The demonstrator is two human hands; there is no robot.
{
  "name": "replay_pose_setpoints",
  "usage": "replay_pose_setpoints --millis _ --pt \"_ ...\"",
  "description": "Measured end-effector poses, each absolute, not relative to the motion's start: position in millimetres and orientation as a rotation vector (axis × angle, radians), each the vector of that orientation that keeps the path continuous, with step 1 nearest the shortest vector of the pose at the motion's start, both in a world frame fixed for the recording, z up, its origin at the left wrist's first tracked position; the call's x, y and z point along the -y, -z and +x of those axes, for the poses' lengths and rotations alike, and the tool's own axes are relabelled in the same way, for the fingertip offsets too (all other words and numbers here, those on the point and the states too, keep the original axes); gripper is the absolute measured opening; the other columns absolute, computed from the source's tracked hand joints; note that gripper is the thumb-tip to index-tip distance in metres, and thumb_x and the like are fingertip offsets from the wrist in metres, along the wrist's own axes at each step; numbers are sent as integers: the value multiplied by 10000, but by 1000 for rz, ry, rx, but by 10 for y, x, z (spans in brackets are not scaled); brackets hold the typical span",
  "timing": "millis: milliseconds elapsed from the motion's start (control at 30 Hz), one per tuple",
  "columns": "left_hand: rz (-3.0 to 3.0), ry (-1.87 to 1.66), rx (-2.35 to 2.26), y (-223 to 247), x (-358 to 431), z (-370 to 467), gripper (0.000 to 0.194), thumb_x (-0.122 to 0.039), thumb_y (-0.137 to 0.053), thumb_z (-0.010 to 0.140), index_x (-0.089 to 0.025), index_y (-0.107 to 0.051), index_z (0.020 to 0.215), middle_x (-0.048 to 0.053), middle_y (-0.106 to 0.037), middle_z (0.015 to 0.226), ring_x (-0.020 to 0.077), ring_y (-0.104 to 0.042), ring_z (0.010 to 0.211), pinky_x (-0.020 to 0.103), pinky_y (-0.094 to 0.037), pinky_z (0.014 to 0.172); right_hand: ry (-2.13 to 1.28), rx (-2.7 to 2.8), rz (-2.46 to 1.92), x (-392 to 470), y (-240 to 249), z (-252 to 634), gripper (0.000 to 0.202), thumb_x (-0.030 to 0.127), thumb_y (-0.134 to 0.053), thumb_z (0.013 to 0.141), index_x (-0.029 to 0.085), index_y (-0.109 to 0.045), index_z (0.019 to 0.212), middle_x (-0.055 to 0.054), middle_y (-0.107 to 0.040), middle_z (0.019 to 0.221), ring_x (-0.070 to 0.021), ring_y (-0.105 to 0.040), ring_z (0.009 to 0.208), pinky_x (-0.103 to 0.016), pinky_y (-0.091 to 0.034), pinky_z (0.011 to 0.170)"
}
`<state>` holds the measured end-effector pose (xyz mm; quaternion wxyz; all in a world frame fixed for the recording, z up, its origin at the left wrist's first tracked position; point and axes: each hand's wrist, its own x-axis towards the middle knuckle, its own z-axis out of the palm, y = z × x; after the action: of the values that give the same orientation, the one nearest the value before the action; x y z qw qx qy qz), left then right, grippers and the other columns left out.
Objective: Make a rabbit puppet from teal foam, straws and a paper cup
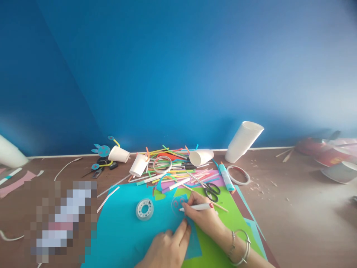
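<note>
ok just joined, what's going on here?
A person is drawing on a piece of blue paper. The right hand holds a white marker with its tip at the sheet, by some red rings, while the left hand rests its fingers on the paper. A tape roll sits to the left, unheld. Scissors lie just beyond the right hand, with straws and paper cups farther back.

Two hands [170,245] [205,216], three tape rolls [138,210] [242,182] [162,172] and one pair of scissors [205,185] show.
</note>
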<state>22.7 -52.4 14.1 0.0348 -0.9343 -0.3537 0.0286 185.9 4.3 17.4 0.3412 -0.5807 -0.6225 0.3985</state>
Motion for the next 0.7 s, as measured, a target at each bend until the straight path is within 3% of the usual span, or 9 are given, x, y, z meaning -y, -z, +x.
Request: replay_pose_setpoints --millis 300,500,700 --pt "-2877 -70 1092 -126 525 211 469 -143 -364 890 -146 -420 1355 58 -477 1387 146 -666 657 242 -559 509 -1047 1595 -1495 -37 -160 1853 221 256 -590 745 209 -435 595 65 -461 489 -93 -417 464 -206 -311 438" --pt "-2857 -86 1088 -143 518 221 475 -118 -364 875 -150 -442 1343 52 -483 1381 151 -668 647 242 -548 478 -1177 1406 -1403 -61 -174 1895 236 310 -576 758 224 -417 607 27 -579 502 -140 -554 503 -231 -402 491" --pt "-2888 -118 1062 -167 515 213 485 -122 -378 868 -133 -427 1351 76 -467 1392 154 -673 675 238 -557 510 -1057 1407 -1439 -54 -147 1946 249 291 -553 754 232 -389 576 45 -532 453 -120 -493 447 -231 -390 470"
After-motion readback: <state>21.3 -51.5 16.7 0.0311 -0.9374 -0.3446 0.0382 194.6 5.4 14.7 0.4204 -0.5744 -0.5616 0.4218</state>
